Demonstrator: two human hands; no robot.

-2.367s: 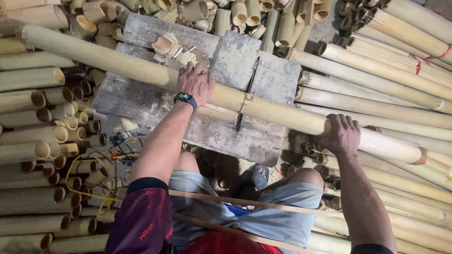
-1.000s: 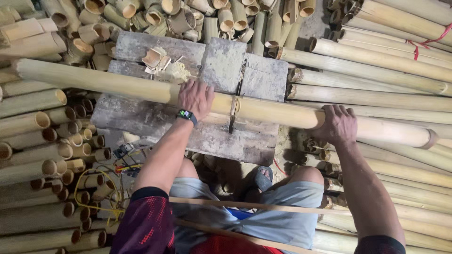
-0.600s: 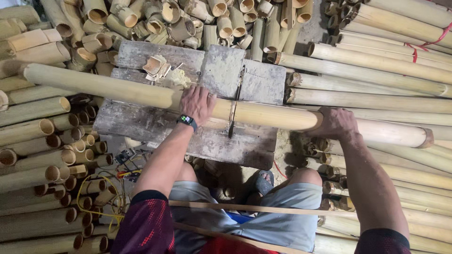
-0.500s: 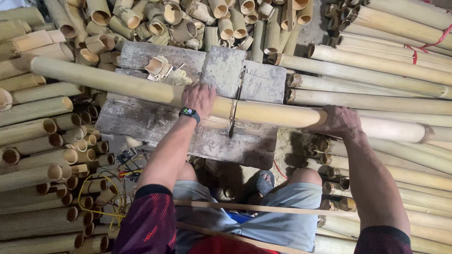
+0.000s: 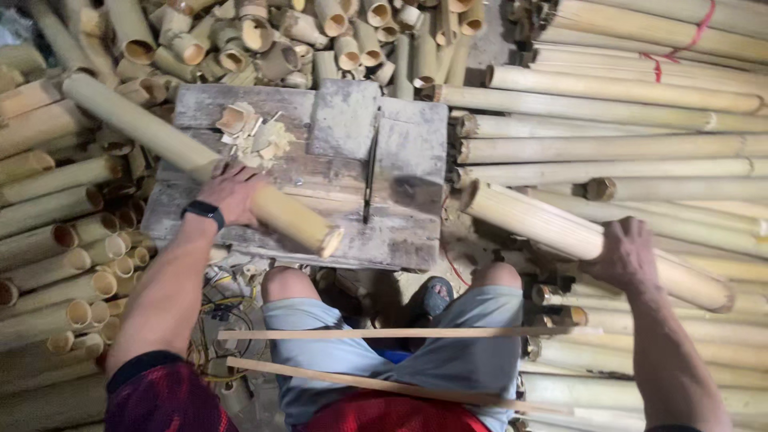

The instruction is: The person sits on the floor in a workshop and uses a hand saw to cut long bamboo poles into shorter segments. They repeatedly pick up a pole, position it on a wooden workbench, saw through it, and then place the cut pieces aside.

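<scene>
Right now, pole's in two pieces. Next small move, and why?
Probably set the right piece aside onto the bamboo stack. The right hand holds it clear of the wooden bench and off the blade slot, while the left hand rests on the left piece, lying on the bench.

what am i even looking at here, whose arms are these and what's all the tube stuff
The view comes from a camera worn on a person's head, looking down at their own arms and knees. The tubes are bamboo poles, stacked all around. In front sits a worn wooden bench with a thin saw blade standing in a slot and bamboo offcuts lying on top. The left hand, with a black wristband, presses one bamboo piece onto the bench. The right hand holds a separate bamboo piece off to the side.
</scene>
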